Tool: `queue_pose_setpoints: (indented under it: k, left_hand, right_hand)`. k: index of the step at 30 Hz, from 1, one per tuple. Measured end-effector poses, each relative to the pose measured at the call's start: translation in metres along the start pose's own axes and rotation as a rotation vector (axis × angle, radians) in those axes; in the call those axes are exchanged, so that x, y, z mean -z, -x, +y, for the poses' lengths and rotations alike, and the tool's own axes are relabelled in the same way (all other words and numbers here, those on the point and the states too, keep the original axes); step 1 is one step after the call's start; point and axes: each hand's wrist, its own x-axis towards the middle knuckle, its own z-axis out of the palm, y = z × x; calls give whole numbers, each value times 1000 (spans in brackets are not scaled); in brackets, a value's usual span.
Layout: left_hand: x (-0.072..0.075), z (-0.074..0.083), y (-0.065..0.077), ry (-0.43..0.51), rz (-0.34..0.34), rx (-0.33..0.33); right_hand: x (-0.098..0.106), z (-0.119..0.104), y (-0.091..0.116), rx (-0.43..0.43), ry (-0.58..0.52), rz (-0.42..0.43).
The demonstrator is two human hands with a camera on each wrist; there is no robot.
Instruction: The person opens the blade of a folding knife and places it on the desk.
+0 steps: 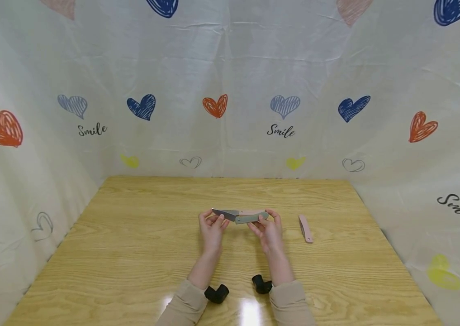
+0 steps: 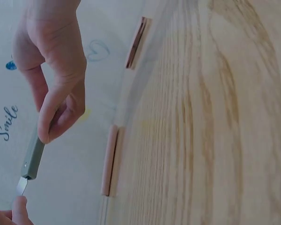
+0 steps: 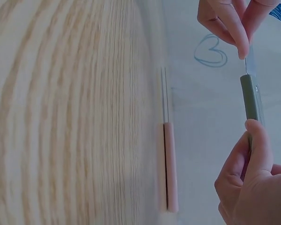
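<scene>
A folding knife with a green handle (image 1: 250, 219) is held level above the table, its blade swung out to the left. The left hand (image 1: 212, 231) pinches that blade (image 3: 251, 61) between thumb and fingers. My right hand (image 1: 272, 231) grips the far end of the handle, thumb on its near side. Behind it lies a second folding knife, opened out, with a pink handle (image 3: 172, 168); the green knife partly covers it in the head view. To the right of the right hand rests a pink folding knife (image 1: 305, 228), folded up.
The wooden table (image 1: 132, 253) stands against a white curtain (image 1: 246, 149) printed with hearts and the word "Smile". A black elbow-shaped piece (image 1: 217, 294) sits by the left cuff, and another black piece (image 1: 261, 284) by the right cuff.
</scene>
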Motion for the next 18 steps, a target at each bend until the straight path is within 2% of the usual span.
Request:
queue_pose_setpoints:
  k: [11,18]
  left_hand:
    - [-3,-6,3,120,30,-4]
    - [-6,-7,6,151,34,-20]
  right_hand:
    - [-4,3,2,-8,-149,20]
    - [-2,3,2,-8,-181,15]
